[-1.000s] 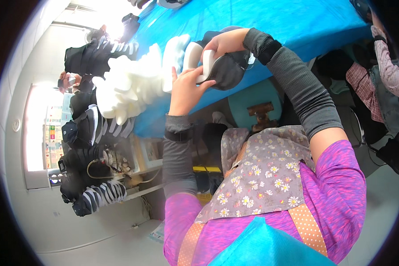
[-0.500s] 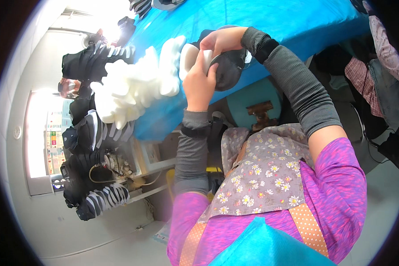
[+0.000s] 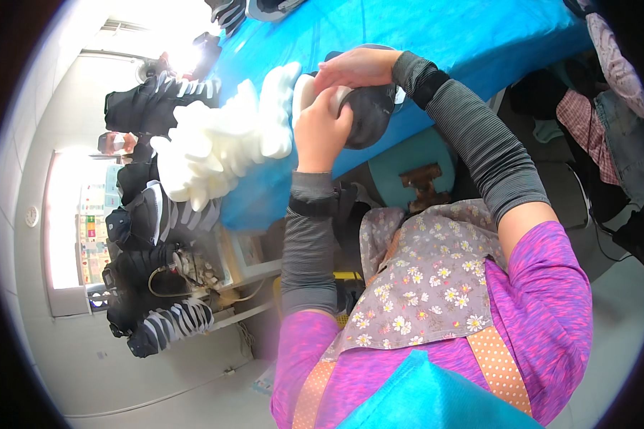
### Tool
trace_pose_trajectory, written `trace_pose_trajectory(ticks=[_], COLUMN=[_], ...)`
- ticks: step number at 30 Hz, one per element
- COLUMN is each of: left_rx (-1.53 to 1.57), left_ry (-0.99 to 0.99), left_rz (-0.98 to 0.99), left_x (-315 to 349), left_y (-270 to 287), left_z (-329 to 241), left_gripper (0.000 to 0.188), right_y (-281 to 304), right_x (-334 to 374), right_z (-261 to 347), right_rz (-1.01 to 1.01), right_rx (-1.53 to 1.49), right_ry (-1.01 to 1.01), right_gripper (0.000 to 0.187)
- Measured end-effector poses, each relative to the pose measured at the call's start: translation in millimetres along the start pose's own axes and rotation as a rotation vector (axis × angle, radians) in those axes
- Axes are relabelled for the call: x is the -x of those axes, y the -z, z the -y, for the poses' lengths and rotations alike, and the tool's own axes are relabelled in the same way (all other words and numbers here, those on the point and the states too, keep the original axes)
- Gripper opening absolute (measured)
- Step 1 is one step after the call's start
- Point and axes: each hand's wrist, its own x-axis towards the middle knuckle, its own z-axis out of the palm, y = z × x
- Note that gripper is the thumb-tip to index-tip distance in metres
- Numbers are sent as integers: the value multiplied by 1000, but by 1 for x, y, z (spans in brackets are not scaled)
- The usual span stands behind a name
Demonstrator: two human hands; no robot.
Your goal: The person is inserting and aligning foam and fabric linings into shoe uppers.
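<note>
A rounded black cap (image 3: pixel 368 118) is between my hands over the near edge of the blue-covered table. Closed round the cap's left side, my left hand (image 3: pixel 322 129) has its thumb on the rim, and a smooth white piece (image 3: pixel 341 99) shows by its fingers. My right hand (image 3: pixel 358 68) lies over the cap's far side, fingers stretched out and close together; whether it touches the white piece is hidden. Just left of my hands is another pale, rounded, shell-like piece (image 3: pixel 304 93), partly covered by my left hand. A small white tag (image 3: pixel 399 94) shows at the cap's right.
White moulded pieces (image 3: pixel 215 139) are heaped on the table's left. Stacks of black and grey caps (image 3: pixel 147 107) stand beyond them, with more (image 3: pixel 168 325) lower down. A teal stool (image 3: pixel 411 168) is under the blue cover (image 3: pixel 465 43). Clothes (image 3: pixel 608 129) hang at the right.
My right hand has gone from bent, gripping fingers to a flatter hand laid across the cap. Less of the white piece between my hands shows now. My left hand keeps its hold.
</note>
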Motion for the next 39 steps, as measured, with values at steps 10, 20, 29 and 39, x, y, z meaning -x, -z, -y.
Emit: trace_pose_trajectory(ticks=[10,20,29,39], left_rx=[-72,76,296,832], left_ry=[-30,9,-102,137], left_rz=[22,174,-210,-411], left_x=[-2,13,41,117], left_y=[-23,5,28,92], left_z=[2,20,7,41], left_gripper=[32,44,20,67], right_y=[-12,47,55,36], right_x=[5,42,31,64], right_z=[3,-20,-44,-64], right_rz=[132,-687,-1125,-791], right_rx=[-146,327,314,346], right_ry=[233,277,468,298], right_gripper=[60,50,71,79])
